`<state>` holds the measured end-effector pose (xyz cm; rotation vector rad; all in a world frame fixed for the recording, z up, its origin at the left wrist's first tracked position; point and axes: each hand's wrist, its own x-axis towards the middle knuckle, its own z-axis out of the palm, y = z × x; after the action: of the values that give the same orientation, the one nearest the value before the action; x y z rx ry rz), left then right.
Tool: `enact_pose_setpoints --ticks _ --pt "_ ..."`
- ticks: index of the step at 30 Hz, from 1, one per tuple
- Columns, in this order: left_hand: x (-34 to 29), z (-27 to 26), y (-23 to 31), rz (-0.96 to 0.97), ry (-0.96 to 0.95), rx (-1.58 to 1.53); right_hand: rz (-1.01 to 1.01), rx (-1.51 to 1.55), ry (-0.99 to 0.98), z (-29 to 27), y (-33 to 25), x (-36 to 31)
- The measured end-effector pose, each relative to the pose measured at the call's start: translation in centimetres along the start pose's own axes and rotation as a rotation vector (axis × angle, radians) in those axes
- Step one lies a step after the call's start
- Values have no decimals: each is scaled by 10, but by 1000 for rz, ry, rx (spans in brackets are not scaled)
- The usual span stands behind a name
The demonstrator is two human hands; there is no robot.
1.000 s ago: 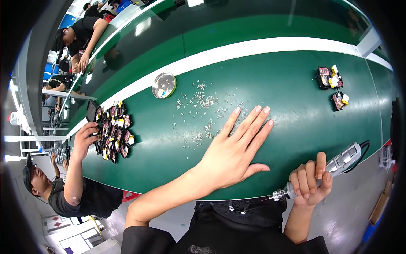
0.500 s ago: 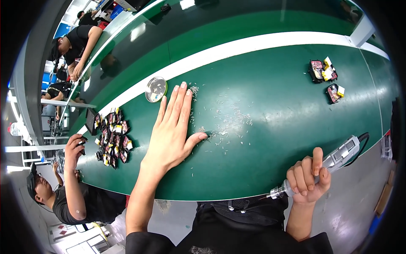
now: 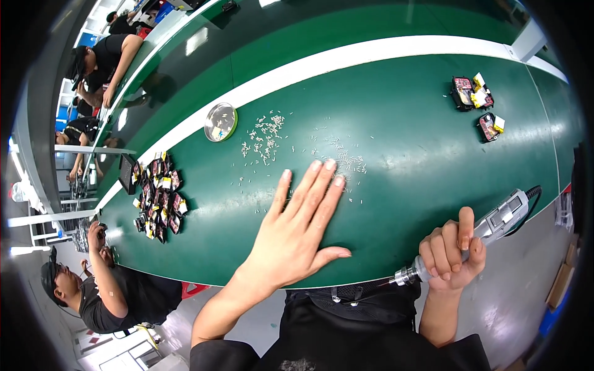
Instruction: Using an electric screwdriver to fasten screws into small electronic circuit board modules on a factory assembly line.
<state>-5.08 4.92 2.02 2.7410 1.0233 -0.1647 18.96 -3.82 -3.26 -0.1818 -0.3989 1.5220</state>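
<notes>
My left hand (image 3: 296,238) is spread flat over the green table (image 3: 408,123), palm down and fingers apart, holding nothing. Its fingertips reach the lower edge of a scatter of small silvery screws (image 3: 351,162). Farther up and left lies another loose bunch of screws (image 3: 269,137), with a few strays in between. Beyond them stands a round shallow dish (image 3: 221,122) with some small pieces inside. At the right, near the table's front edge, my right hand (image 3: 450,256) grips a grey electric screwdriver (image 3: 501,216). Its bit points left, and a black cord leaves its rear end.
A heap of small black devices with yellow-wrapped parts (image 3: 159,201) lies at the left, next to a black box (image 3: 128,173). More such devices (image 3: 471,94) sit at the far right. A co-worker (image 3: 117,290) is at the table's left end; others are beyond the white rail.
My left hand has drawn back toward me and to the right, uncovering the upper-left bunch of screws, now more spread out. My right hand keeps the screwdriver in nearly the same place.
</notes>
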Motion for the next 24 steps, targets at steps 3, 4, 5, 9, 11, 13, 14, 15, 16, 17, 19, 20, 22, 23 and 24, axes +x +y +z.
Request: enact_pose_setpoints --ticks 3,4,5,9,11,13,14,15,16,17,19,20,22,23,24 --pt "8 -1 8 47 34 -22 -12 4 30 0 0 -3" --pt "8 1 4 26 43 -26 -15 2 34 1 0 -3" --pt "8 4 -1 11 51 -32 -21 -2 41 1 0 -3" --pt "1 -3 -30 -128 117 41 -23 2 30 2 1 -1" --pt "3 -3 -45 -216 134 67 -14 0 24 2 0 -1" --pt "5 -1 -56 -257 161 58 -13 2 21 1 0 0" --pt "7 2 -59 -259 182 91 -12 3 18 1 0 0" --pt "8 1 -57 -257 181 91 -14 3 20 1 0 0" --pt "9 0 -55 -233 155 80 -6 6 16 1 0 0" --pt "9 -1 -52 -208 128 68 2 8 14 0 0 0" --pt "11 -3 -47 -159 103 79 -1 9 18 0 -1 -1" --pt "11 -5 -46 -138 118 58 0 13 18 1 -1 -1" --pt "15 -7 -47 -134 147 43 -3 8 23 1 -1 -1" --pt "17 -6 -49 -135 148 43 -3 4 25 2 -1 -1" --pt "19 -4 -51 -154 148 64 -2 4 25 2 -1 -1"
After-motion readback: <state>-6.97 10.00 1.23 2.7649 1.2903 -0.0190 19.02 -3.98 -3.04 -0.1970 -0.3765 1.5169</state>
